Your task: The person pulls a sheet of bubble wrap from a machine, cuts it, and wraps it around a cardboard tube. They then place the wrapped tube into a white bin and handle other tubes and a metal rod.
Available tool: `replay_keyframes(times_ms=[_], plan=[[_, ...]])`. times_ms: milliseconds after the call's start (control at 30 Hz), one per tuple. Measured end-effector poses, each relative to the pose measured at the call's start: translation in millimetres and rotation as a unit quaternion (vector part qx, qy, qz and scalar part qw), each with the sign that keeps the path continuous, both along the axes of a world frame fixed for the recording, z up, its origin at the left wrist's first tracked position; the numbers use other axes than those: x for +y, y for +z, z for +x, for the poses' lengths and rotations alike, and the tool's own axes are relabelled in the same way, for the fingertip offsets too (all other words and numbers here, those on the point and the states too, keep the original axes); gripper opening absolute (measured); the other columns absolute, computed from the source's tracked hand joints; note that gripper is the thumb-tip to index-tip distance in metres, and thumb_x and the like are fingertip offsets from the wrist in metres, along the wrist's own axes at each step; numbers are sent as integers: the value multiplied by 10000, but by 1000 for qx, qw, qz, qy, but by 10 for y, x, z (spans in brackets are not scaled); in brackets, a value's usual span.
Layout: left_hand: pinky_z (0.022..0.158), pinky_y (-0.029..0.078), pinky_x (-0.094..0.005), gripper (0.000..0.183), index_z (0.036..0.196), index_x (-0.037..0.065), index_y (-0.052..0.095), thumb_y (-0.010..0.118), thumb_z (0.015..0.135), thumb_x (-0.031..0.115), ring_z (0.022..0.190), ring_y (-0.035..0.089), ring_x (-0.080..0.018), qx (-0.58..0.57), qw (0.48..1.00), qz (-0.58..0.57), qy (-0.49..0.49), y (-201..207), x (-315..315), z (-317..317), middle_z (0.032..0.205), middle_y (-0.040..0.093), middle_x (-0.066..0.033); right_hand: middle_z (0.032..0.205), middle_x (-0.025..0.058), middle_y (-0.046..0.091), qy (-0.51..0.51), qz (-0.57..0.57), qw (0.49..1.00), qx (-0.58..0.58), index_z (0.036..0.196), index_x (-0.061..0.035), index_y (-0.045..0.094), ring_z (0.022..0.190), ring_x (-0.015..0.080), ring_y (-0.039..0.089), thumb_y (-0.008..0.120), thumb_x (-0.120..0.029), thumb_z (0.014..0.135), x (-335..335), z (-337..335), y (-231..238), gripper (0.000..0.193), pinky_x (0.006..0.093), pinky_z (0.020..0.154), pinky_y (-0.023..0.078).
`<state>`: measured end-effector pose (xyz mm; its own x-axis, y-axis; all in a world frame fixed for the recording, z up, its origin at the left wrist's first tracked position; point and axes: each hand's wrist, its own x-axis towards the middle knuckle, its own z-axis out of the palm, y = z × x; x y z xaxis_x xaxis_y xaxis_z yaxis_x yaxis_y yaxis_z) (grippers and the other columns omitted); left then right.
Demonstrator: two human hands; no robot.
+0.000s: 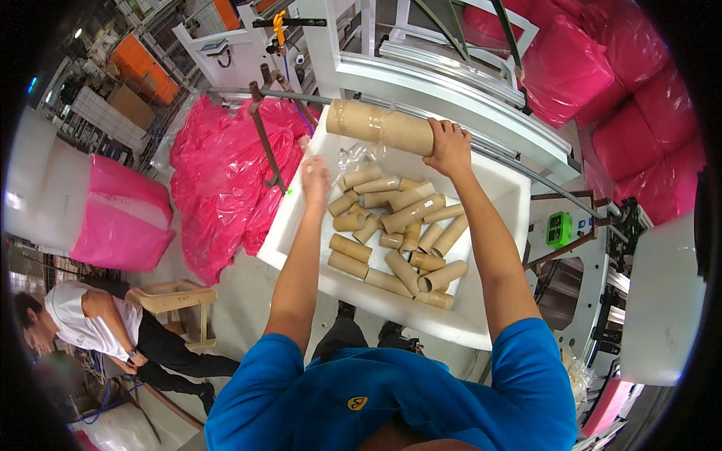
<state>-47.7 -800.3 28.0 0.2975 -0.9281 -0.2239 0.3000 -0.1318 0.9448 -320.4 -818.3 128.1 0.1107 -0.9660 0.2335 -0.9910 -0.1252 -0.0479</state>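
Note:
My right hand (pixel 451 147) grips the right end of a large brown cardboard tube (pixel 383 128), thumb at the rim and fingers over the top. Clear tape or film clings around the tube, which lies across the far side of a white foam-like bin (pixel 510 197). Near the bin's left wall is my left hand (pixel 316 180), apart from the tube and smeared by motion, so its fingers do not show clearly. Crumpled clear film (pixel 357 158) lies beside it. Several shorter cardboard tubes (pixel 412 213) lie jumbled inside the bin.
Pink plastic film (pixel 226 180) is heaped left of the bin. A metal bar (pixel 511 161) and white machine frame (pixel 451 90) run along the far side. Wrapped pink bundles (pixel 571 71) are stacked far right. A person (pixel 105 323) in a white shirt stands at left, near a wooden stand (pixel 177 301).

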Motion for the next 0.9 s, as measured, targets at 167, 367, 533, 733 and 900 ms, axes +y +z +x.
replay_keyframes(times_ms=[167, 367, 533, 733, 900], plan=[[691, 373, -362, 546, 980, 103, 461, 697, 537, 319, 781, 472, -233, -602, 765, -225, 49, 620, 158, -712, 801, 497, -99, 1062, 63, 433, -22, -18, 999, 19, 1135, -165, 346, 997, 246, 427, 719, -250, 492, 28, 45, -55, 748, 417, 852, 279], [626, 388, -368, 308, 856, 58, 515, 634, 610, 200, 666, 493, -241, -620, 751, -222, -36, 427, -422, -891, 663, 533, -77, 1070, 59, 426, -45, -5, 999, 27, 1138, -172, 339, 1009, 243, 410, 719, -245, 494, 21, 127, -10, 751, 425, 856, 272], [415, 358, -245, 134, 809, 32, 513, 533, 690, 90, 506, 477, -124, -46, 982, -97, -155, 93, -409, -803, 609, 510, -22, 1058, 43, 426, -10, -54, 998, 13, 1133, -171, 341, 1008, 222, 405, 713, -202, 505, 67, 107, -51, 731, 403, 869, 257], [493, 382, -248, 57, 741, 99, 480, 483, 761, 153, 592, 452, -101, 218, 972, 50, -79, -1008, 105, -376, 681, 468, 2, 1075, 47, 414, 9, -41, 999, -6, 1146, -163, 340, 1034, 215, 376, 713, -185, 516, 91, 138, -1, 732, 401, 889, 234], [429, 371, -295, 38, 747, 86, 485, 484, 714, 105, 514, 438, -131, 122, 933, 270, 204, -2496, 2751, 1396, 576, 409, -9, 1109, 56, 379, -27, -113, 993, 4, 1176, -165, 321, 1052, 229, 354, 715, -232, 523, 58, 29, -126, 765, 423, 898, 220]])
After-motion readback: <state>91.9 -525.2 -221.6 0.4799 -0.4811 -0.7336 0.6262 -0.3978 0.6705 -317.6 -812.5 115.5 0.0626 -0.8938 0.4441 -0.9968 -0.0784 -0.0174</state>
